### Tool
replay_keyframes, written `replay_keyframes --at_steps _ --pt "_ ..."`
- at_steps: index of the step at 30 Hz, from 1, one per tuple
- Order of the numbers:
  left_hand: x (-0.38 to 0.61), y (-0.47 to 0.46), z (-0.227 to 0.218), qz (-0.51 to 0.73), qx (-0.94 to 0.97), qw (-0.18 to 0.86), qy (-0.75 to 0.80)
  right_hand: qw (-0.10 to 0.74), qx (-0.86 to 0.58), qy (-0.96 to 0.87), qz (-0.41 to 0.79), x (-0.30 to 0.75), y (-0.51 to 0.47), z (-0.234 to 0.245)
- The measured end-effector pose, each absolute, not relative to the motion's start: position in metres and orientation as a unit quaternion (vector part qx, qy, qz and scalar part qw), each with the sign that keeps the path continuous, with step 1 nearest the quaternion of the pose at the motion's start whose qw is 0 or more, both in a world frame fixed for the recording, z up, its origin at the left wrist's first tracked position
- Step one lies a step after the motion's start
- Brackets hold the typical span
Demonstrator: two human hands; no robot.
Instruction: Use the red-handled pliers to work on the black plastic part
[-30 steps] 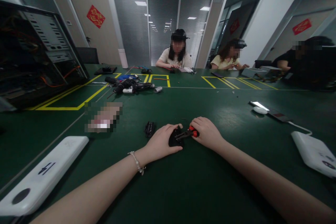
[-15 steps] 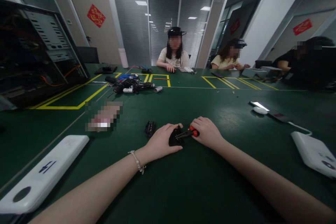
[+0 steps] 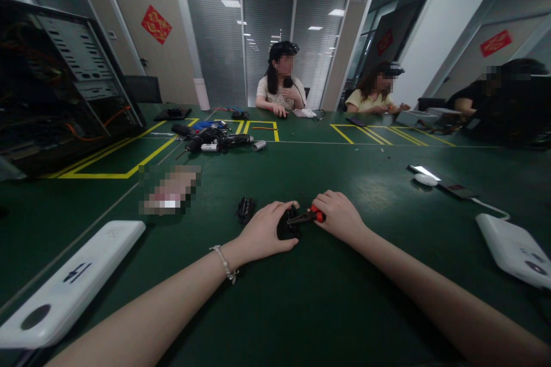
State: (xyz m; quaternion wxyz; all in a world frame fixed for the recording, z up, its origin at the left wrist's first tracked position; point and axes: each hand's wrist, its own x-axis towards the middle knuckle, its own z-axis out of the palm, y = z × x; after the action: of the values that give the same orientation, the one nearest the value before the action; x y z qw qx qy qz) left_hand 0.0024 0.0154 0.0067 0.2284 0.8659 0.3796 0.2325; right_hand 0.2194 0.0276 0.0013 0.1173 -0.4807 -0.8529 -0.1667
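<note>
A big green table (image 3: 301, 309) with yellow tape lines fills most of the view. A large black computer case (image 3: 77, 80) stands at the far left, its side off, with orange wires inside. Across the table sits a person in a light top (image 3: 267, 92), with one hand on the table and one at the chest. Near the left edge lies a long white slab (image 3: 81, 272) with a dark round spot, and at the right is a shorter white slab (image 3: 514, 246). A messy pile of dark cords (image 3: 210, 139) lies farther back. In the middle are the two bare hands. The left hand (image 3: 269, 232) makes a wide curve, thumb well apart from the fingers, and holds a small black piece (image 3: 285, 230) on the table. The right hand (image 3: 340, 217) is curled tight around the red handles of some pliers (image 3: 305, 218). Their dark tips point left and reach over the black piece, but I cannot tell if they pinch it. Another little black part (image 3: 245, 210) sits just beside the left hand. A thin bracelet (image 3: 225, 264) circles the left wrist.
</note>
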Motion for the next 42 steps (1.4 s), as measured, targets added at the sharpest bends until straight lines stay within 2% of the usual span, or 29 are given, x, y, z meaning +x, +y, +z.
replay_keyframes --at_steps 42 --pt "-0.0004 0.0205 0.0023 0.237 0.865 0.224 0.381 0.101 -0.493 -0.843 -0.189 0.2156 0.0261 0.0006"
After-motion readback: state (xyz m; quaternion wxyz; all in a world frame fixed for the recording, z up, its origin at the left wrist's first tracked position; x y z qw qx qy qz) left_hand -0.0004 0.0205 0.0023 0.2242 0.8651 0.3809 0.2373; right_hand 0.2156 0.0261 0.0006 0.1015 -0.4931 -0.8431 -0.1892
